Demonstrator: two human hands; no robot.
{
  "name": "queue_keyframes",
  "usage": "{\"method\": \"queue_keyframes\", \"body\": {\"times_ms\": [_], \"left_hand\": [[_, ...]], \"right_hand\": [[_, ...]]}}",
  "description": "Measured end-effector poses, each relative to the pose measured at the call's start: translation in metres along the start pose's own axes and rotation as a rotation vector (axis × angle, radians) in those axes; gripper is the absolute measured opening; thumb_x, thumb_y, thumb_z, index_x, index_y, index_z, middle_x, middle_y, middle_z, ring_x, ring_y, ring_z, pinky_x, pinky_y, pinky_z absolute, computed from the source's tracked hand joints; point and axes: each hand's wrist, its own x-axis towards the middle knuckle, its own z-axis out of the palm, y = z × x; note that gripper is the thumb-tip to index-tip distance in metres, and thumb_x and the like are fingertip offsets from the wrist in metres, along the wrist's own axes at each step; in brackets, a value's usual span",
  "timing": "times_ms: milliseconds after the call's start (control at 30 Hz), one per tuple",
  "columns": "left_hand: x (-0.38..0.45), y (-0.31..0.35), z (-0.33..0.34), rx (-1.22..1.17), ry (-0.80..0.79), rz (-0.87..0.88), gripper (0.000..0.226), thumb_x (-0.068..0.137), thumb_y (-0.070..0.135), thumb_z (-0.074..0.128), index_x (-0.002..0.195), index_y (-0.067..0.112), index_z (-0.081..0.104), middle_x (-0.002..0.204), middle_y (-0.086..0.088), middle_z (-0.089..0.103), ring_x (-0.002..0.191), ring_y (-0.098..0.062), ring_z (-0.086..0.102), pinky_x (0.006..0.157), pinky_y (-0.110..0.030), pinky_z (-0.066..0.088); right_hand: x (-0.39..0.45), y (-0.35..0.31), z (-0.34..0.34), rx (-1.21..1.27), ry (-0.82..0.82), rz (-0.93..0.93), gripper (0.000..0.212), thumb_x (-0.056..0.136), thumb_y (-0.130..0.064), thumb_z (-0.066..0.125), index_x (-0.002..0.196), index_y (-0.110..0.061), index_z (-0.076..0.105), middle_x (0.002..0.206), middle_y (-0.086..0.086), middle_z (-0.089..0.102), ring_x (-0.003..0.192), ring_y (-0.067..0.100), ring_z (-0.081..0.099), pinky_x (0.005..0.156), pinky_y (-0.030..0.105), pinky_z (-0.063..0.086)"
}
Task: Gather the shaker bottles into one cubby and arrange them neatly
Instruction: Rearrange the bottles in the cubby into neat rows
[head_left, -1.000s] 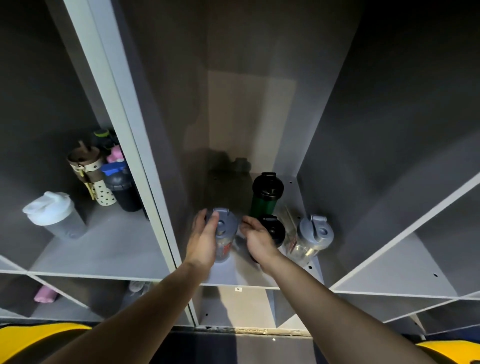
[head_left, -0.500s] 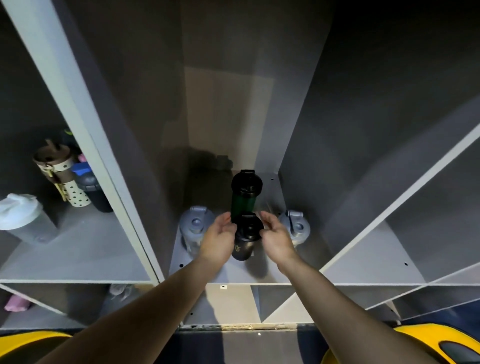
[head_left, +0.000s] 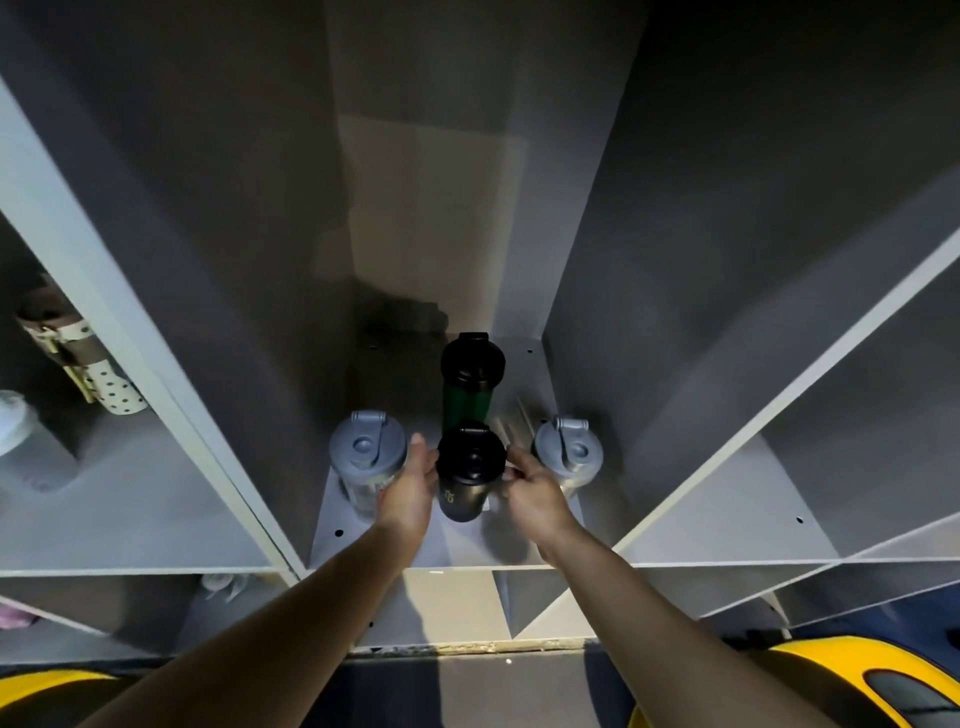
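Reaching into the middle cubby (head_left: 363, 540), I have both hands around the black shaker bottle (head_left: 467, 475), which stands upright near the front of the cubby floor. My left hand (head_left: 410, 493) presses against the bottle's left side with its fingers curled partway round the lid and shoulder, and my right hand (head_left: 532, 491) mirrors it on the right side, fingertips touching just under the lid rim. Neither hand is fully closed; each is cupped against the bottle. Directly behind it stands the green shaker bottle (head_left: 467, 400) with a black lid, upright, and the two look almost touching front to back. To the left, just beside my left hand, is a clear shaker with a grey flip lid (head_left: 368, 457), and to the right, just beyond my right hand, is another grey-lidded clear shaker (head_left: 568, 454); both are upright and level with the black bottle, forming a row across the cubby. In the neighbouring cubby on the left I can see a polka-dot bottle (head_left: 111, 389) and part of a white-lidded shaker (head_left: 13, 431) at the frame edge.
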Motion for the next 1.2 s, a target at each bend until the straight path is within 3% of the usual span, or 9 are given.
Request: {"method": "queue_keyframes", "body": {"times_ms": [100,200,267,400,533,600,767,933,1200], "left_hand": [[0.000,0.000,-0.002,0.057,0.038,0.037,0.068,0.099,0.055,0.029,0.142,0.005,0.045,0.151,-0.014,0.043,0.143,-0.028,0.036,0.117,-0.040,0.026],[0.000,0.001,-0.002,0.081,0.033,0.051,0.068,0.099,0.055,0.031,0.141,0.005,0.046,0.151,-0.014,0.043,0.143,-0.029,0.036,0.116,-0.040,0.026],[0.001,0.001,-0.002,0.058,0.013,0.051,0.066,0.099,0.053,0.032,0.143,0.005,0.044,0.152,-0.015,0.041,0.144,-0.030,0.033,0.117,-0.040,0.025],[0.000,-0.001,-0.002,0.010,0.022,0.032,0.065,0.099,0.053,0.033,0.143,0.006,0.043,0.152,-0.014,0.041,0.144,-0.029,0.034,0.119,-0.041,0.025],[-0.005,0.001,-0.002,-0.209,-0.052,-0.005,0.055,0.104,0.040,0.032,0.148,0.007,0.037,0.153,-0.010,0.041,0.146,-0.024,0.032,0.118,-0.035,0.021],[-0.007,0.002,-0.002,-0.189,-0.056,0.028,0.051,0.104,0.036,0.033,0.145,0.007,0.042,0.150,-0.011,0.045,0.143,-0.024,0.037,0.118,-0.034,0.023],[-0.008,0.001,-0.002,-0.136,-0.045,0.049,0.049,0.103,0.036,0.036,0.141,0.006,0.047,0.145,-0.011,0.051,0.138,-0.023,0.044,0.118,-0.035,0.026],[-0.006,0.000,-0.005,-0.072,-0.080,0.018,0.056,0.103,0.041,0.032,0.148,0.009,0.039,0.151,-0.008,0.044,0.142,-0.022,0.038,0.120,-0.036,0.021],[-0.013,0.002,-0.004,-0.049,-0.082,0.029,0.054,0.104,0.039,0.031,0.149,0.010,0.036,0.152,-0.006,0.043,0.144,-0.022,0.035,0.121,-0.036,0.019]], "right_hand": [[0.004,0.008,-0.001,-0.027,0.007,0.021,0.047,0.093,0.003,0.050,0.135,-0.015,0.057,0.108,-0.003,0.072,0.108,0.022,0.066,0.098,0.033,0.049],[0.005,0.009,-0.003,-0.048,0.013,0.060,0.052,0.097,-0.001,0.050,0.147,-0.012,0.044,0.116,-0.002,0.059,0.112,0.019,0.057,0.108,0.035,0.042],[0.006,0.009,-0.003,-0.051,0.000,0.055,0.051,0.097,0.000,0.050,0.146,-0.013,0.047,0.120,-0.002,0.060,0.118,0.020,0.057,0.105,0.031,0.042],[0.005,0.010,0.004,-0.034,-0.021,0.054,0.047,0.096,0.003,0.051,0.138,-0.018,0.055,0.119,0.001,0.069,0.109,0.018,0.063,0.087,0.020,0.046],[0.005,0.009,0.009,-0.053,-0.014,0.061,0.050,0.096,-0.003,0.052,0.142,-0.022,0.052,0.128,0.000,0.067,0.118,0.019,0.061,0.099,0.026,0.045],[0.005,0.008,0.010,-0.057,-0.006,0.072,0.051,0.096,-0.005,0.052,0.144,-0.022,0.052,0.133,0.000,0.066,0.120,0.018,0.061,0.102,0.029,0.046],[0.004,0.008,0.008,-0.047,-0.012,0.081,0.052,0.095,-0.001,0.050,0.144,-0.019,0.051,0.131,0.001,0.067,0.115,0.017,0.062,0.094,0.023,0.045],[0.001,0.006,0.009,-0.050,-0.021,0.075,0.056,0.093,0.002,0.048,0.146,-0.018,0.049,0.126,0.000,0.067,0.120,0.019,0.061,0.105,0.032,0.045],[-0.003,0.003,0.007,-0.053,-0.026,0.060,0.054,0.092,0.003,0.046,0.141,-0.019,0.053,0.124,0.001,0.070,0.119,0.019,0.063,0.103,0.030,0.046]]}}
